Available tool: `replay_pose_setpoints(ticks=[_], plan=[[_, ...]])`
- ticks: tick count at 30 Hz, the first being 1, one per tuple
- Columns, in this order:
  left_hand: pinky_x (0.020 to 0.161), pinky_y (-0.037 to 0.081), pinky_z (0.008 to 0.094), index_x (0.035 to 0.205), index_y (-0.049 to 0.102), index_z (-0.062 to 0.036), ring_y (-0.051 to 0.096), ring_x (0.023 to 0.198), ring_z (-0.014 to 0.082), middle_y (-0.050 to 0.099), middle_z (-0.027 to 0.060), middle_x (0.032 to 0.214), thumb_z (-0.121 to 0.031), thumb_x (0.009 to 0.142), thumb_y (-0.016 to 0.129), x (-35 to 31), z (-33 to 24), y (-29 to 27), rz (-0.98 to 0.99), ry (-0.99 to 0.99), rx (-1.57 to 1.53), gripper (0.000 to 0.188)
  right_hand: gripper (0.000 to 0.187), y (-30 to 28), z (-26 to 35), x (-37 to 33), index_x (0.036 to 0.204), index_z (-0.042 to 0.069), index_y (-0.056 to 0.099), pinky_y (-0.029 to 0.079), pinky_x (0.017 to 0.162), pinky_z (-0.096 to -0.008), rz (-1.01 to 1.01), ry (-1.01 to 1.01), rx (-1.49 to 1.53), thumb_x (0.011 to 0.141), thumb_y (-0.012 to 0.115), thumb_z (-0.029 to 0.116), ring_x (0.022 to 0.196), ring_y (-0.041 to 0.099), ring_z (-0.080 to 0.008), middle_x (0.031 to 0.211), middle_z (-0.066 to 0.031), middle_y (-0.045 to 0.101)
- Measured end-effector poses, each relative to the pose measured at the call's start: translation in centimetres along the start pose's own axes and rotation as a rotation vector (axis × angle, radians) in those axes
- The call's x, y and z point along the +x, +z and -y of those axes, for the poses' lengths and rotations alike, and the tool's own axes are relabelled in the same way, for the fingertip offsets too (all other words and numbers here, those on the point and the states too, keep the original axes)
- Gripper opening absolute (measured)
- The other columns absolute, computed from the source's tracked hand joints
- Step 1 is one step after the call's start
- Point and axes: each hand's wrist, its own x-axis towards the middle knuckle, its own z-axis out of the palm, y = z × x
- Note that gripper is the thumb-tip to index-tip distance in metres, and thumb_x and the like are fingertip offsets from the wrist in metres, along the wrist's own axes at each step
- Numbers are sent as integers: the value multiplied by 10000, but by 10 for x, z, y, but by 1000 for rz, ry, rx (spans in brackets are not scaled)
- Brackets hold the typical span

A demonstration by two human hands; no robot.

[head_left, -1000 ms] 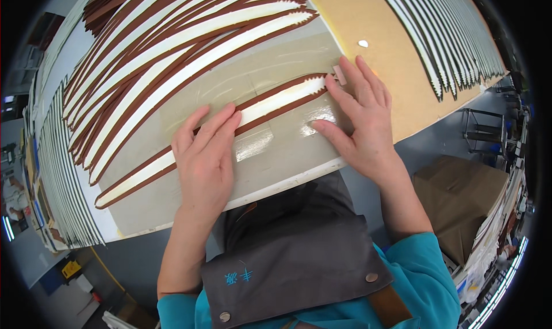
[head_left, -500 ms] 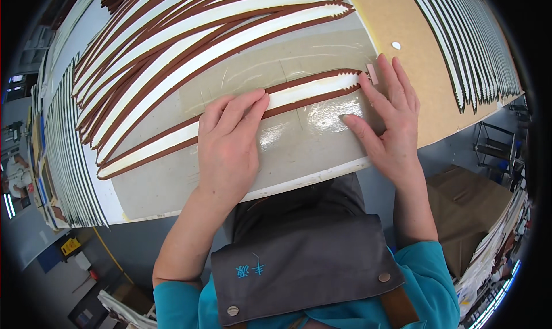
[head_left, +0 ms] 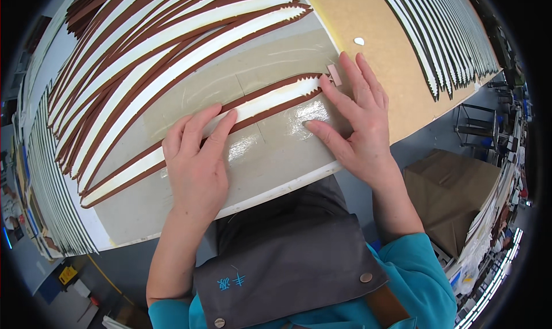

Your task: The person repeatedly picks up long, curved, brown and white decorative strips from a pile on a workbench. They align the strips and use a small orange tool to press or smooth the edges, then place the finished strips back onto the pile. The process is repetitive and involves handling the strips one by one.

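On a glossy taped board crowded with curved brown-and-white strips, one strip lies apart nearest the person — the left hand flat on its middle, the right hand open, fingertips pinning its serrated end — seemingly to press it flat.

One box, one small tag, one yellow sign

A plain brown cardboard box stood on the floor at the right of the frame, below the table edge, closed and unmarked as far as could be seen. A small pale pink tag lay at upper centre. A small yellow sign sat at lower left.
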Motion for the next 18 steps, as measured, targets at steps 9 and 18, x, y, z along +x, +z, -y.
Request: replay_pose_setpoints(ticks=[9,18], plan=[[1069,408,413,1273,734,-89,539,1201,326,649,99,1322,111,865,542,1,0,-2,9,-1,-14,493,551,0,1,0,1272,49,727,317,1156,-548,-3,7,8,800,861,300,1503,364,-441,1569,-232,471],[1038,417,409,1230,746,-88,541,1178,317,650,82,1302,94,849,589,1,1,-2,-20,-2,-26,450,556,-1,0,-1,1275,68,737,307,1168,-548,13,13,4,795,868,317,1514,351,-433,1577,-224,467]])
